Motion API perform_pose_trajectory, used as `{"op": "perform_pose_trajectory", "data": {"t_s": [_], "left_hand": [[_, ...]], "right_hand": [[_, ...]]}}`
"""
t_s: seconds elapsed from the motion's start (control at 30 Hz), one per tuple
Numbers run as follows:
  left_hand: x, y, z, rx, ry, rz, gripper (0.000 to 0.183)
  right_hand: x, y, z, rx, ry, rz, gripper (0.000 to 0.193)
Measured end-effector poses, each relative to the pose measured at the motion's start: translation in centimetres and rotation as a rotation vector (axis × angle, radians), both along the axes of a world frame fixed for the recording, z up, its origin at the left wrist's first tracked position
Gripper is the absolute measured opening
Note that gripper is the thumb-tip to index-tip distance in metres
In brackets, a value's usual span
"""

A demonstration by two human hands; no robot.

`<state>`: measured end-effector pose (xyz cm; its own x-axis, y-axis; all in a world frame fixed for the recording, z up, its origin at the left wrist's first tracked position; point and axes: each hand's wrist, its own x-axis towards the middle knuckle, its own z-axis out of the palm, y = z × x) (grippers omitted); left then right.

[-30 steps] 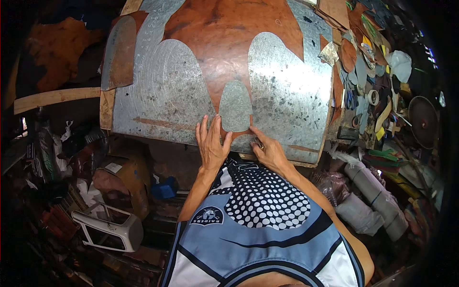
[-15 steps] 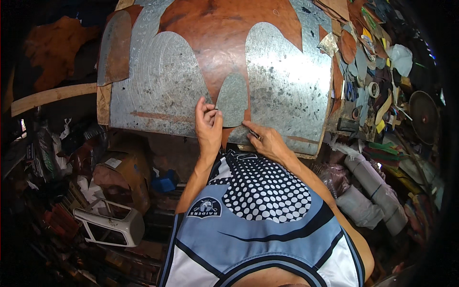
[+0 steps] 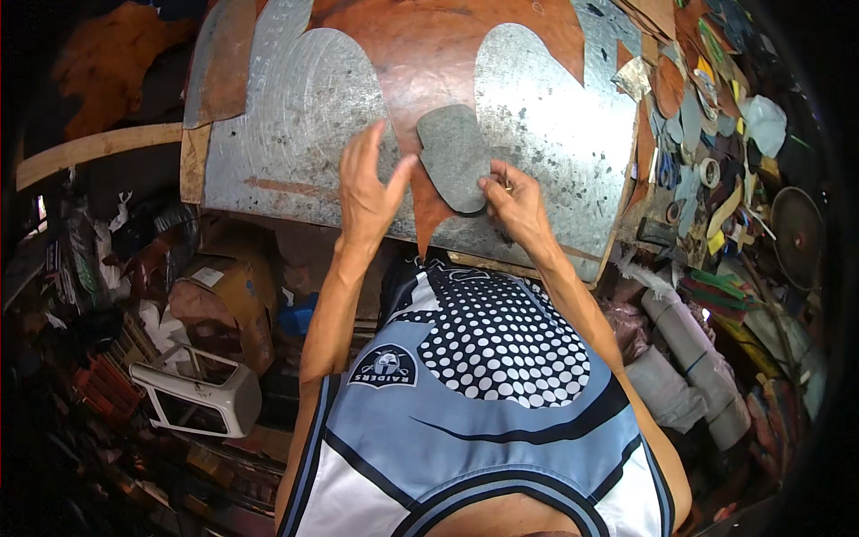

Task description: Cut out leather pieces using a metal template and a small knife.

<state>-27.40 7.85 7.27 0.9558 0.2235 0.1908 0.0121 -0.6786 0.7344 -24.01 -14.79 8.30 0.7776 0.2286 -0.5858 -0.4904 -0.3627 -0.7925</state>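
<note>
Ok so vs a sec ago: your left hand (image 3: 365, 183) is off the grey-green, rounded oblong flat piece (image 3: 452, 157). Its fingertips were at the piece's left edge 1 s back; rn they're up and spread, nothing in the grip, thumb tip just beside that edge, prob not touching tbh. Your right hand (image 3: 519, 201) had a fingertip at the lower right corner b4; now it's got thumb + index pinched together on the piece's right edge, down by the near end.

The piece itself has turned too. Earlier its long axis ran abt straight away from you, narrower end at the far side. Now the axis leans, far end to the left, near end to the right by your right hand. Far end looks blunt, near end rounded; can't tell if it's been flipped.

Location-wise, it's partly over the narrow tongue of the reddish-brown leather hide (image 3: 425, 63) and partly over the scratched silver metal tabletop (image 3: 295, 134) to the right. More of the tongue's left side shows now, w/ its pointed tip past the table's near edge. Can't tell how far the piece is lifted, fwiw.
</note>
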Motion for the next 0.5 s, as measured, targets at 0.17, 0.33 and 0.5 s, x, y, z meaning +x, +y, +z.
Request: {"op": "perform_pose_trajectory", "data": {"t_s": [0.17, 0.33, 0.5], "left_hand": [[-3.2, -1.9, -2.2, 0.202, 0.106, -0.163, 0.059], [-3.8, -2.0, -3.4, 0.205, 0.109, -0.168, 0.050], [-4.1, -1.8, -4.0, 0.212, 0.117, -0.178, 0.050]], "right_hand": [[0.5, 1.8, -0.7, -0.018, -0.010, 0.016, 0.053], [0.3, 1.5, -2.7, -0.240, -0.568, 0.208, 0.065], [0.2, 1.2, 0.0, -0.394, -0.270, 0.297, 0.058]]}}
